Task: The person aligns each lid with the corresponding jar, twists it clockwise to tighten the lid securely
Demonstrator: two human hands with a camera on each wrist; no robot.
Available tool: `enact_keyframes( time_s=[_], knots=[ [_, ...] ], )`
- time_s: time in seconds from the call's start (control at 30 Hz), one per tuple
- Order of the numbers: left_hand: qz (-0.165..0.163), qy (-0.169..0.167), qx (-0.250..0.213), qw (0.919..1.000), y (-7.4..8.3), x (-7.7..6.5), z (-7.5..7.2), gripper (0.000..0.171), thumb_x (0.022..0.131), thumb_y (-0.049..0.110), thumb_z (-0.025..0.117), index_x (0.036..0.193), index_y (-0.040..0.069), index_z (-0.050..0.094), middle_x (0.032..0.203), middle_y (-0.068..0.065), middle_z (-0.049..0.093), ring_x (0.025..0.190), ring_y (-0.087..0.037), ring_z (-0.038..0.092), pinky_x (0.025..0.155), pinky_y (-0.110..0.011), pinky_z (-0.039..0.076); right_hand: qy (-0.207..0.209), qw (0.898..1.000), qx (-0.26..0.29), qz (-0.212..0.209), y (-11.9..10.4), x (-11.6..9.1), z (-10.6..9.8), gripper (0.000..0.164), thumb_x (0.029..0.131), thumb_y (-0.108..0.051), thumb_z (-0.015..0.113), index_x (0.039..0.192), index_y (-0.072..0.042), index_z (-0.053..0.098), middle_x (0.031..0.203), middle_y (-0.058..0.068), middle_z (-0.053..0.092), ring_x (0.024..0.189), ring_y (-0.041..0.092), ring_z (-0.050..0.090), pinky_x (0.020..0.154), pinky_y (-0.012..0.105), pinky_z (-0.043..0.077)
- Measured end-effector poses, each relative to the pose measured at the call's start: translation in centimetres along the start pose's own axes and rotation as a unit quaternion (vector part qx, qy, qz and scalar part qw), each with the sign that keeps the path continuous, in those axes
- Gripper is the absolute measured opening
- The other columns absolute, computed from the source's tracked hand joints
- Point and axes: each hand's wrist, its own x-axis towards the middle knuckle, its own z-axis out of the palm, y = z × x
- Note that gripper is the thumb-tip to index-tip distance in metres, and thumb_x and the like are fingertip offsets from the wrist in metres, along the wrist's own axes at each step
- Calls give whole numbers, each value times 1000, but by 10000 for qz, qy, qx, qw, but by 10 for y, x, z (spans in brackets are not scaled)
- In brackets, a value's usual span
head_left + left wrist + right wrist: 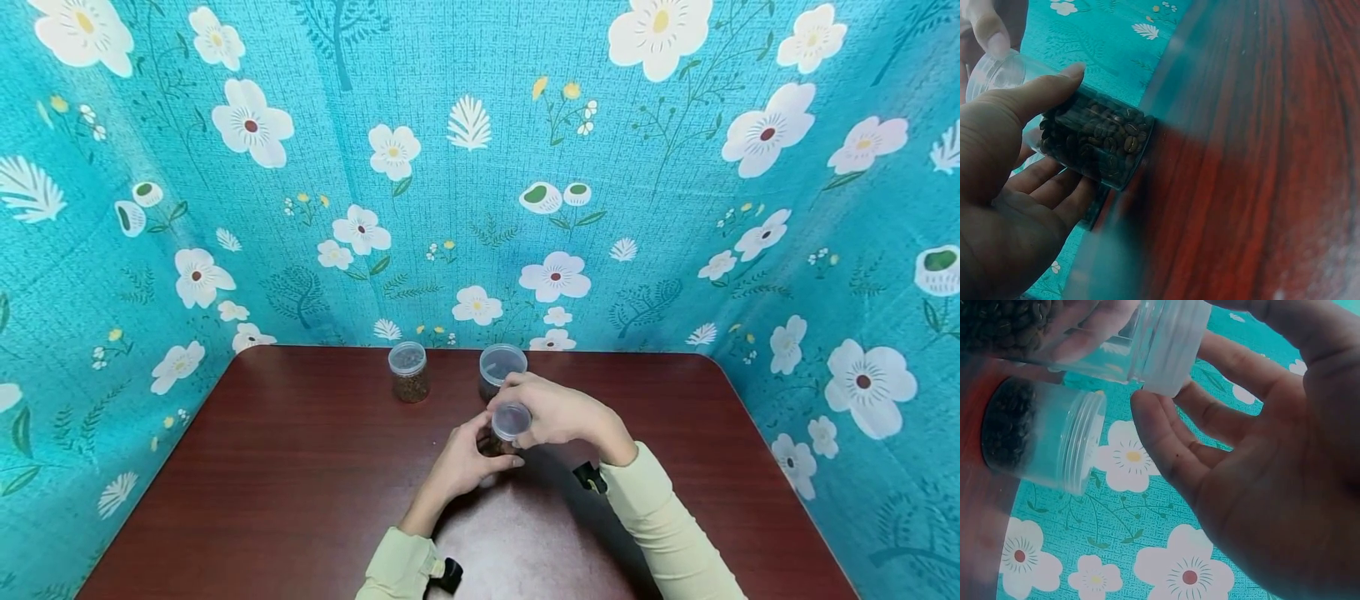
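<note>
A clear plastic jar [1100,131] partly filled with dark coffee beans stands near the middle of the table. My left hand [459,460] holds its body, thumb on one side and fingers on the other. At the top, the fingers and thumb of my right hand [558,410] are around the translucent lid [1175,350]. The lid sits on the jar's mouth. Just behind is a wider clear jar [1047,434] with dark contents low inside, partly hidden by my right hand in the head view.
Further left stands another clear jar [410,383] holding brownish contents. All the jars are on a dark red wooden table [300,483]. A turquoise flowered cloth [450,208] hangs behind the table's far edge and along both sides.
</note>
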Motion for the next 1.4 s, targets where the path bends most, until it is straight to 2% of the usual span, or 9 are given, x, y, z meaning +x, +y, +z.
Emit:
enact_keyframes(
  time_s=[0.13,0.3,0.5,0.9,1.0,1.07,1.2,1.3,1.4],
  knots=[
    [65,46,36,10000,-1,0,1,62,86,26,89,141,25,62,130,3,74,118,-15,72,100,-34,58,90,9999,-84,26,0,1,2,44,81,-17,89,123,-14,75,117,3,62,110,23,59,91,39,57],
    [68,83,164,9998,-2,-1,2,62,86,32,89,142,28,61,130,5,74,119,-15,72,100,-31,57,42,9996,-262,-132,-2,1,1,44,80,-11,86,122,-15,76,120,1,62,112,20,55,92,39,55],
    [56,44,180,9998,-1,-2,2,61,87,32,88,142,29,61,130,7,74,119,-15,72,102,-37,57,13,9995,-281,-135,-3,1,-1,44,80,-11,87,122,-14,75,120,2,63,114,21,55,94,40,56],
    [88,-5,-70,9999,-1,1,1,56,86,25,89,135,31,63,120,5,75,104,-8,75,95,-32,60,296,9962,-136,808,-5,4,2,40,83,-36,89,110,-10,76,104,2,70,99,24,65,73,30,51],
    [80,-21,-41,10000,-1,1,2,52,86,26,89,131,31,63,111,3,76,96,-7,74,93,-36,61,375,9950,-226,902,-5,5,3,38,83,-41,89,100,-10,75,89,-2,67,84,16,60,65,27,45],
    [100,1,30,9999,-2,1,2,50,86,27,89,129,33,64,106,4,75,93,-7,72,91,-38,60,436,9946,-249,914,-5,6,4,36,84,-43,88,90,-11,72,76,-4,57,68,10,49,58,25,38],
    [126,53,165,9998,-2,2,2,49,86,29,89,126,36,63,101,7,74,91,-8,71,90,-37,59,556,9925,-296,1044,-7,5,6,43,85,-47,86,77,-12,63,63,-7,41,57,8,37,52,24,29],
    [120,52,182,9997,-2,2,2,48,86,27,89,126,36,63,101,6,74,91,-9,70,88,-32,58,597,9902,-471,1176,-9,3,7,47,84,-52,85,86,-10,66,71,-3,52,62,10,45,54,26,35],
    [95,31,114,9999,-1,1,2,52,87,24,88,131,33,63,108,5,76,97,-8,72,90,-27,58,549,9894,-609,1202,-10,1,7,59,83,-53,87,114,-5,71,101,7,67,81,16,60,68,33,51]
  ],
)
